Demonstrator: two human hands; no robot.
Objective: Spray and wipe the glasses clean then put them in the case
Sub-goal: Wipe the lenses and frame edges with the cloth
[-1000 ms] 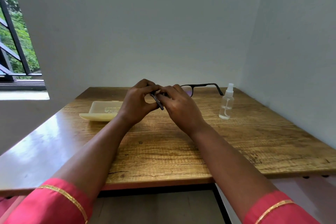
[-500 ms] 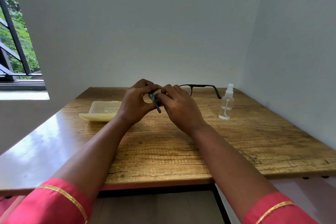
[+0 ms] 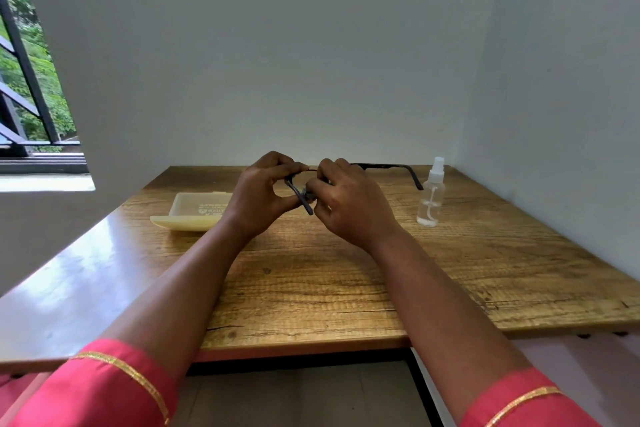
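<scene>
Black-framed glasses [image 3: 388, 167] are held above the wooden table [image 3: 346, 274], both hands gripping them. My left hand [image 3: 263, 198] pinches the left end of the frame, one temple arm sticking down between the hands. My right hand [image 3: 349, 204] covers the lenses, fingers pinched on the frame with something small and grey at the fingertips; the other temple arm juts out to the right. A pale yellow glasses case [image 3: 194, 211] lies on the table to the left of my hands. A small clear spray bottle [image 3: 431, 194] stands upright to the right, apart from my hands.
White walls close in the table at the back and right. A barred window [image 3: 31, 80] with greenery is at the far left. The table's near edge runs just in front of my red, gold-trimmed sleeves [image 3: 114, 385].
The glasses have turned slightly, the right temple arm swinging a little lower towards the spray bottle. Both hands stay together on the frame with small finger movements.
</scene>
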